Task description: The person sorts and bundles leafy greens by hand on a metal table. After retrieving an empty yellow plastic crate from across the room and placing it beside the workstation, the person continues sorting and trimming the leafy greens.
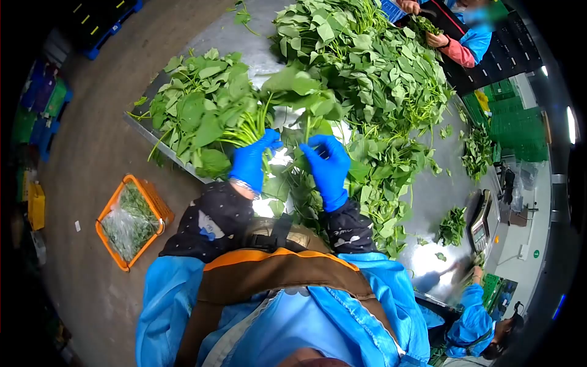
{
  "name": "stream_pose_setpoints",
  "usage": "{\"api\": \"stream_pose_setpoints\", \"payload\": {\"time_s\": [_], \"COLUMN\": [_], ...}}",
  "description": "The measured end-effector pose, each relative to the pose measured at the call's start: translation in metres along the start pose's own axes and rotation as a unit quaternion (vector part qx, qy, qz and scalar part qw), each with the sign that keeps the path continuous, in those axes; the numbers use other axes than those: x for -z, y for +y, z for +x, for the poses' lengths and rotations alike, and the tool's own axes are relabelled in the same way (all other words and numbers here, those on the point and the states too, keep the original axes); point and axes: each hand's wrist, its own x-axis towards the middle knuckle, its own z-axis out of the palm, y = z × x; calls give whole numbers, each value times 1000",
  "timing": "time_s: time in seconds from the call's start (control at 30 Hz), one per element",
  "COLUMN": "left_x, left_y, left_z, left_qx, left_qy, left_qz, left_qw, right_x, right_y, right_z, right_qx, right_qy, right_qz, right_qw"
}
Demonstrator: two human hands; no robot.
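Left hand [249, 164] wrapped round base of leafy bunch [211, 119], fanning out just beyond it. Right hand [329, 170] pinched, seemingly on sprig [323, 110] rising past it. Both look light, floppy, easily bruised; best held by stems.

The left hand [252, 162] is curled into a grip, its fingers turned toward the right hand [328, 164], whose thumb and forefinger are pinched together. Behind the left fingers, the wrist [243, 188] is partly bared; behind both hands, the forearms [211, 220] are extended forward.
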Motion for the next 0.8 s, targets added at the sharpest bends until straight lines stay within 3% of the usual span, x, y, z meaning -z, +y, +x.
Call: {"api": "stream_pose_setpoints", "payload": {"time_s": [0.07,0.2,0.33,0.4,0.47,0.57,0.6,0.7,0.8], "left_x": [-8,-6,4,1,1,-1,-1,4,7], "left_y": [-8,-16,-13,1,5,4,2,-2,5], "left_z": [1,3,7,-4,-2,-4,-3,-3,1], "left_qx": [8,22,26,3,50,58,58,31,34], "left_qy": [-8,-46,-57,-49,-40,-39,-39,-83,-50], "left_qz": [-6,41,79,103,45,29,37,26,57], "left_qw": [1000,998,995,993,997,997,997,996,997], "right_x": [-5,-8,-11,-5,6,1,-7,-23,-13], "right_y": [-4,-14,-13,-4,1,-7,6,6,5], "right_z": [-7,-10,-14,-12,-8,0,-3,-16,-15], "right_qx": [15,148,221,125,40,84,76,-132,-139], "right_qy": [9,-10,-93,-83,-90,-104,-160,-254,-275], "right_qz": [-37,-120,-117,-34,25,-22,12,75,-40], "right_qw": [999,982,964,988,995,991,984,955,950]}}
